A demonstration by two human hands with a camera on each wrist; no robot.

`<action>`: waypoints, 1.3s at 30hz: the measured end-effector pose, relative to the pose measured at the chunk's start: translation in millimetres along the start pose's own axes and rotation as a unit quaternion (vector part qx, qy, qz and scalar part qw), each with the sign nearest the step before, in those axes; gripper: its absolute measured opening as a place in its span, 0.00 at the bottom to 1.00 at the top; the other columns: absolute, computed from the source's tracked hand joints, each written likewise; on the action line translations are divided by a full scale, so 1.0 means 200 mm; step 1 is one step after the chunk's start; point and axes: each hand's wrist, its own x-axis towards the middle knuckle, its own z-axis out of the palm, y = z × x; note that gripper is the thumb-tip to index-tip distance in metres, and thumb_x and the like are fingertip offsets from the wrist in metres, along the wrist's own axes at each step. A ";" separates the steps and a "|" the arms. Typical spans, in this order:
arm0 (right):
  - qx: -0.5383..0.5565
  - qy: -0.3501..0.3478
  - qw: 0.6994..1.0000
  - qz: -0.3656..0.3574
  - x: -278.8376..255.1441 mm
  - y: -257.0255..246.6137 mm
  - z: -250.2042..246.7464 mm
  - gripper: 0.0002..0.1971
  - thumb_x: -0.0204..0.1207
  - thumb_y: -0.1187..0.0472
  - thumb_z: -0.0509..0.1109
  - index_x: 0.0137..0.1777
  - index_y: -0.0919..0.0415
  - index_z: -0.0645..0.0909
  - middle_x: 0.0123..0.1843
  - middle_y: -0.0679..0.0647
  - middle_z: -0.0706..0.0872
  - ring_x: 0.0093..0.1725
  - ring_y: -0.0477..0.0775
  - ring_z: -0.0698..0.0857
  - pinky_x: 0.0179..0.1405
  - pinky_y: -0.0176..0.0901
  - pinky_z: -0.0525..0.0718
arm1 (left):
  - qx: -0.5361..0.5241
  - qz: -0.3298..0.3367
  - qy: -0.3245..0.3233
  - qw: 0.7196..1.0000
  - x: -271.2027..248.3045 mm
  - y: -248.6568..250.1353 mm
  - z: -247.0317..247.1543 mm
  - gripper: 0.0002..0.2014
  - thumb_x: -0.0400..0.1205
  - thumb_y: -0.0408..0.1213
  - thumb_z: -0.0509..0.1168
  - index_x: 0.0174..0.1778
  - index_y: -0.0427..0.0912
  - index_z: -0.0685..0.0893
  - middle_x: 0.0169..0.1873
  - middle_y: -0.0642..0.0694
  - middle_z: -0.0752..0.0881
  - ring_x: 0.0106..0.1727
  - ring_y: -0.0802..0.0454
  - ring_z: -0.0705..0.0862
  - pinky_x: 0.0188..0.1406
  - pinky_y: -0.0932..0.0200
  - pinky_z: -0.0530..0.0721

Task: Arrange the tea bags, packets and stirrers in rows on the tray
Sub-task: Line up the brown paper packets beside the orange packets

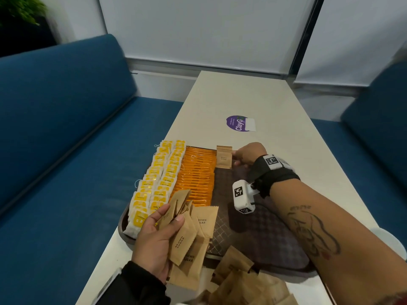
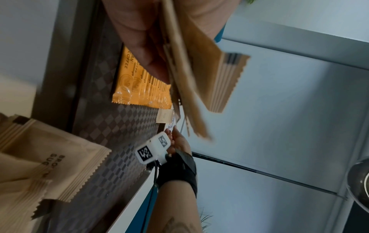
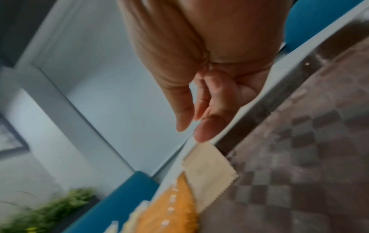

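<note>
Left hand [image 1: 154, 241] grips a fanned sugar packet bundle [image 1: 189, 236]. Right hand [image 1: 247, 155], fingers loosely extended, holds nothing; the placed packet [image 1: 224, 156] lies just beside its fingertips on the tray [image 1: 264, 234]. Risk: loose fan grip may shed packets onto finished rows.

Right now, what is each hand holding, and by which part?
The left hand grips a fanned bunch of brown sugar packets by their lower ends. The right hand holds nothing; its fingers are beside the single packet on the tray.
</note>
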 end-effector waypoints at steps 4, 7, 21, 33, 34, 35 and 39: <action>0.128 -0.066 0.987 -0.074 -0.39 -0.02 -0.06 0.13 0.78 0.51 0.70 0.45 0.63 0.79 0.38 0.57 0.85 0.24 0.45 0.82 0.22 0.35 0.70 | 0.001 0.021 0.002 1.000 -0.01 0.00 0.02 0.20 0.77 0.26 0.66 0.62 0.49 0.77 0.56 0.38 0.85 0.50 0.40 0.86 0.37 0.48 0.83; 0.051 -0.172 0.979 -0.101 -0.66 0.04 -0.05 0.18 0.74 0.44 0.71 0.43 0.61 0.82 0.30 0.51 0.83 0.24 0.44 0.81 0.26 0.35 0.72 | 0.003 0.026 -0.004 1.000 -0.03 -0.01 0.03 0.21 0.77 0.26 0.67 0.63 0.49 0.76 0.57 0.38 0.85 0.49 0.42 0.87 0.34 0.50 0.84; 0.213 -0.251 0.941 -0.072 -0.92 0.12 0.04 0.06 0.76 0.68 0.70 0.39 0.63 0.77 0.41 0.64 0.86 0.24 0.46 0.82 0.18 0.32 0.69 | -0.005 0.024 -0.001 1.000 -0.05 -0.01 0.02 0.24 0.77 0.28 0.68 0.69 0.47 0.74 0.58 0.37 0.85 0.47 0.43 0.86 0.37 0.48 0.83; 0.263 -0.026 0.963 -0.047 -0.55 0.09 -0.06 0.10 0.80 0.69 0.66 0.37 0.60 0.73 0.33 0.57 0.85 0.22 0.45 0.80 0.12 0.31 0.63 | -0.041 -0.020 -0.022 0.999 -0.03 0.05 0.03 0.17 0.78 0.27 0.65 0.59 0.49 0.78 0.54 0.35 0.87 0.44 0.41 0.86 0.32 0.48 0.86; 0.250 -0.004 0.968 -0.033 -0.46 0.10 -0.07 0.11 0.80 0.69 0.66 0.37 0.60 0.73 0.33 0.58 0.84 0.21 0.45 0.79 0.12 0.30 0.63 | -0.040 -0.018 -0.021 0.999 -0.02 0.05 0.03 0.17 0.78 0.27 0.65 0.59 0.49 0.78 0.53 0.35 0.87 0.43 0.42 0.87 0.28 0.50 0.87; 0.238 0.012 0.971 -0.017 -0.37 0.11 -0.08 0.11 0.81 0.69 0.65 0.36 0.60 0.74 0.33 0.58 0.84 0.20 0.45 0.79 0.11 0.29 0.64 | -0.039 -0.019 -0.020 0.999 -0.02 0.05 0.03 0.17 0.78 0.27 0.65 0.60 0.49 0.78 0.53 0.36 0.87 0.42 0.42 0.87 0.26 0.51 0.88; 0.166 0.012 0.986 0.016 -0.13 0.12 -0.07 0.12 0.80 0.67 0.66 0.35 0.57 0.75 0.32 0.54 0.80 0.18 0.45 0.79 0.10 0.29 0.71 | -0.034 -0.026 -0.019 0.999 -0.01 0.03 0.03 0.20 0.77 0.28 0.66 0.63 0.48 0.77 0.53 0.35 0.87 0.42 0.40 0.87 0.25 0.51 0.88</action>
